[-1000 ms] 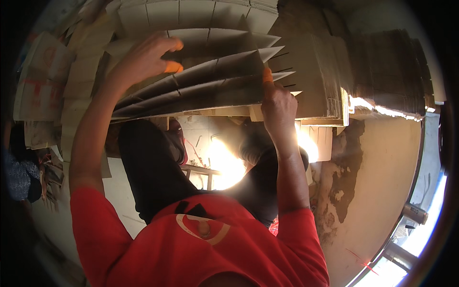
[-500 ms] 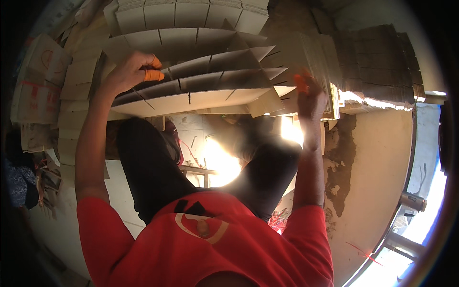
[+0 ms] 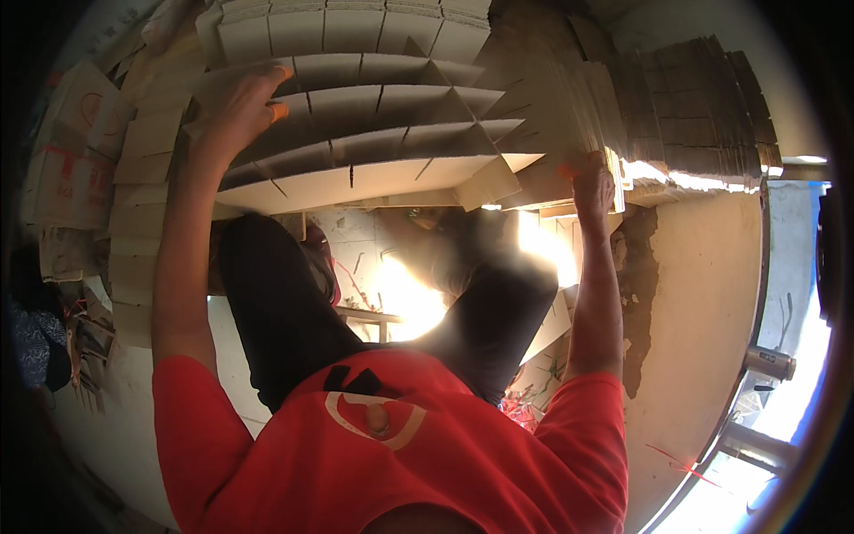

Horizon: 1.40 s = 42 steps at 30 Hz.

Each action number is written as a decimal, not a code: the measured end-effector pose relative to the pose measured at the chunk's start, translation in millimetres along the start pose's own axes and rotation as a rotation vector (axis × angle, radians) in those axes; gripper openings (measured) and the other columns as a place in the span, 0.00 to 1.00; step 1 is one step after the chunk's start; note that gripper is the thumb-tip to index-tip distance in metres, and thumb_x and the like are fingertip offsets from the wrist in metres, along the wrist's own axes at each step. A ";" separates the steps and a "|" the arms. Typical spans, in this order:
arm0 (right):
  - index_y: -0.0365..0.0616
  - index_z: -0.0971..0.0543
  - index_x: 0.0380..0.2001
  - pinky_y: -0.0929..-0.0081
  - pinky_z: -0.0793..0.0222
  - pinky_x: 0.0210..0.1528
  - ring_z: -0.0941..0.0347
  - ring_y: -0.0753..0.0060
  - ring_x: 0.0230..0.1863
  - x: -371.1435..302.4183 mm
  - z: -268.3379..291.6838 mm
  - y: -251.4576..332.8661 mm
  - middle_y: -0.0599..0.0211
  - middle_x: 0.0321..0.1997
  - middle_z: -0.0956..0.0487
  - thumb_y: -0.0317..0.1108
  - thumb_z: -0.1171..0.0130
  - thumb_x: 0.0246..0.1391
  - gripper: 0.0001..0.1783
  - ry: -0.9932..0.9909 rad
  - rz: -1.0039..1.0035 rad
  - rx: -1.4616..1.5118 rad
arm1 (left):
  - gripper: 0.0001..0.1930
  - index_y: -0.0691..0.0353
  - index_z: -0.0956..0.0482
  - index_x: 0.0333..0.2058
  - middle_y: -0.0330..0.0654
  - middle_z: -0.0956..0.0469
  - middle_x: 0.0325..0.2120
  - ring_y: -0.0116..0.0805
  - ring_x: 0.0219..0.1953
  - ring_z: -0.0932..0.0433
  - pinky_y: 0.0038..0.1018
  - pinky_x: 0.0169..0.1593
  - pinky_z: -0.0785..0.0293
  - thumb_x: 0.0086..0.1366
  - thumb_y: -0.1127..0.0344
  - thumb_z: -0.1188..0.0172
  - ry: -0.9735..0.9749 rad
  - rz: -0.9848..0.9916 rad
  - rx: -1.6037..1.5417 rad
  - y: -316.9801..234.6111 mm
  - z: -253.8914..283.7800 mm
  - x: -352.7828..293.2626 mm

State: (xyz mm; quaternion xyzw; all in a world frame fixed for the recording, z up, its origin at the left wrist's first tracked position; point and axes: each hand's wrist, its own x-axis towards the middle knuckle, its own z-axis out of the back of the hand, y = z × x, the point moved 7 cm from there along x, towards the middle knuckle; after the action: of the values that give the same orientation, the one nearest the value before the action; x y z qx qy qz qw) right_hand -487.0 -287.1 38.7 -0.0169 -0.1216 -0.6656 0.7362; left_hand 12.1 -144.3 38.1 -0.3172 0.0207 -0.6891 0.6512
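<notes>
Several long slotted cardboard strips (image 3: 382, 144) stand on edge, side by side, in front of me. A cardboard cross strip (image 3: 487, 182) runs through them near their right ends. Over the strips' left ends is my left hand (image 3: 245, 105), its orange-covered thumb and finger spread apart with nothing visible between them. At the right, my right hand (image 3: 593, 185) is beside the near edge of a stack of cardboard sheets (image 3: 605, 111). Its fingers, with orange on them too, are curled in, and what they hold, if anything, cannot be made out.
Bundled slotted cardboard (image 3: 351, 31) lies behind the strips. A darker cardboard stack (image 3: 694, 116) stands at the far right, and pale cardboard pieces (image 3: 142, 182) are piled at the left. Beyond those is a carton with red print (image 3: 76, 160). Strong sunlight hits the floor between my legs.
My left hand has moved away from me and its fingers have spread wider. My right hand has shifted slightly right and toward me. The strips have shifted slightly.
</notes>
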 end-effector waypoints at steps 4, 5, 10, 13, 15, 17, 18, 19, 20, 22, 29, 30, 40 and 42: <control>0.43 0.28 0.38 0.57 0.32 0.38 0.25 0.47 0.37 -11.1 28.6 -11.1 0.49 0.35 0.22 0.45 0.44 0.51 0.18 -0.118 -0.257 0.164 | 0.16 0.68 0.24 0.42 0.51 0.23 0.39 0.48 0.43 0.24 0.33 0.45 0.28 0.54 0.71 0.37 -0.028 0.016 -0.019 -80.0 37.9 -8.5; 0.42 0.27 0.38 0.57 0.33 0.37 0.25 0.47 0.36 -19.5 43.2 4.8 0.48 0.36 0.22 0.47 0.43 0.50 0.20 -0.188 -0.295 0.340 | 0.17 0.68 0.24 0.42 0.51 0.23 0.39 0.47 0.42 0.23 0.32 0.44 0.28 0.54 0.69 0.36 0.021 -0.006 -0.051 -98.7 39.7 -20.9; 0.42 0.28 0.48 0.77 0.30 0.25 0.25 0.71 0.28 -35.4 122.8 66.3 0.61 0.40 0.21 0.36 0.41 0.55 0.19 -0.458 -0.029 0.493 | 0.16 0.68 0.23 0.37 0.50 0.23 0.32 0.47 0.37 0.25 0.35 0.41 0.29 0.50 0.66 0.35 0.268 -0.015 -0.077 -121.8 0.6 -41.6; 0.47 0.30 0.54 0.85 0.32 0.19 0.27 0.83 0.26 -43.4 143.9 108.7 0.69 0.37 0.21 0.33 0.41 0.54 0.24 -0.274 0.077 0.812 | 0.13 0.68 0.24 0.33 0.48 0.24 0.34 0.45 0.41 0.26 0.35 0.44 0.31 0.50 0.68 0.36 0.321 -0.018 -0.075 -114.4 -19.9 -48.6; 0.50 0.32 0.57 0.87 0.33 0.18 0.29 0.86 0.26 -49.8 140.8 131.2 0.72 0.34 0.21 0.31 0.41 0.53 0.27 -0.115 0.105 0.885 | 0.11 0.68 0.25 0.30 0.47 0.24 0.34 0.45 0.42 0.26 0.35 0.45 0.31 0.50 0.69 0.37 0.367 -0.060 -0.042 -111.6 -29.0 -49.0; 0.50 0.33 0.59 0.86 0.33 0.18 0.30 0.87 0.24 -53.6 132.4 145.0 0.73 0.33 0.22 0.28 0.42 0.52 0.29 0.009 0.104 0.841 | 0.10 0.69 0.26 0.28 0.47 0.24 0.34 0.45 0.42 0.27 0.35 0.46 0.32 0.50 0.70 0.37 0.326 -0.091 -0.048 -114.1 -29.6 -48.2; 0.51 0.33 0.59 0.87 0.36 0.17 0.33 0.88 0.20 -54.1 126.2 147.3 0.74 0.32 0.22 0.27 0.43 0.51 0.30 0.038 0.142 0.873 | 0.09 0.69 0.27 0.27 0.47 0.24 0.34 0.46 0.43 0.27 0.35 0.47 0.32 0.50 0.70 0.38 0.306 -0.106 -0.050 -116.2 -29.1 -47.9; 0.51 0.33 0.59 0.87 0.36 0.17 0.35 0.88 0.20 -55.0 123.1 150.0 0.74 0.31 0.22 0.27 0.43 0.52 0.30 0.072 0.127 0.887 | 0.09 0.68 0.27 0.27 0.47 0.24 0.34 0.45 0.42 0.27 0.34 0.46 0.32 0.50 0.70 0.38 0.303 -0.102 -0.051 -116.6 -28.9 -48.1; 0.51 0.33 0.59 0.87 0.37 0.17 0.36 0.89 0.19 -57.0 120.4 155.5 0.74 0.30 0.22 0.27 0.43 0.52 0.29 0.105 0.112 0.901 | 0.08 0.68 0.26 0.27 0.46 0.24 0.33 0.45 0.42 0.26 0.34 0.45 0.31 0.50 0.70 0.38 0.300 -0.098 -0.052 -117.0 -28.4 -48.3; 0.51 0.33 0.59 0.88 0.37 0.17 0.38 0.89 0.18 -59.5 115.7 161.7 0.74 0.28 0.23 0.28 0.42 0.52 0.29 0.141 0.118 0.906 | 0.08 0.67 0.25 0.28 0.46 0.23 0.33 0.45 0.39 0.25 0.33 0.43 0.30 0.50 0.70 0.38 0.314 -0.067 -0.076 -117.6 -28.8 -47.4; 0.51 0.33 0.59 0.88 0.38 0.17 0.40 0.91 0.16 -60.8 108.8 175.0 0.76 0.21 0.25 0.27 0.41 0.52 0.30 0.135 0.229 0.812 | 0.08 0.65 0.23 0.30 0.45 0.23 0.28 0.45 0.30 0.24 0.34 0.33 0.28 0.51 0.70 0.37 0.321 -0.002 -0.155 -114.8 -38.8 -54.1; 0.52 0.33 0.59 0.88 0.38 0.17 0.40 0.91 0.16 -60.5 109.9 176.8 0.76 0.20 0.25 0.27 0.41 0.52 0.30 0.126 0.246 0.817 | 0.09 0.65 0.23 0.31 0.45 0.23 0.27 0.45 0.29 0.24 0.34 0.33 0.28 0.51 0.70 0.37 0.325 0.000 -0.149 -115.0 -39.5 -54.1; 0.45 0.31 0.57 0.86 0.41 0.14 0.39 0.88 0.13 -55.5 106.3 179.2 0.74 0.22 0.25 0.21 0.41 0.51 0.28 0.123 0.256 0.867 | 0.07 0.65 0.23 0.27 0.43 0.23 0.28 0.43 0.32 0.24 0.33 0.36 0.29 0.50 0.70 0.37 0.234 -0.036 -0.127 -117.9 -33.4 -47.1; 0.44 0.31 0.57 0.86 0.41 0.14 0.38 0.88 0.13 -56.3 106.1 179.2 0.74 0.22 0.25 0.22 0.42 0.51 0.28 0.122 0.256 0.877 | 0.07 0.65 0.24 0.26 0.42 0.24 0.29 0.42 0.34 0.25 0.33 0.38 0.29 0.49 0.70 0.37 0.145 -0.131 -0.140 -118.9 -31.5 -48.0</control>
State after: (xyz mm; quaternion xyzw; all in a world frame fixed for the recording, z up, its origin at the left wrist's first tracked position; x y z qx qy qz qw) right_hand -332.0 -192.0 154.8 0.3202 -0.3452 -0.4547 0.7560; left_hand -110.1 -94.7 45.8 -0.3120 0.0947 -0.7482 0.5778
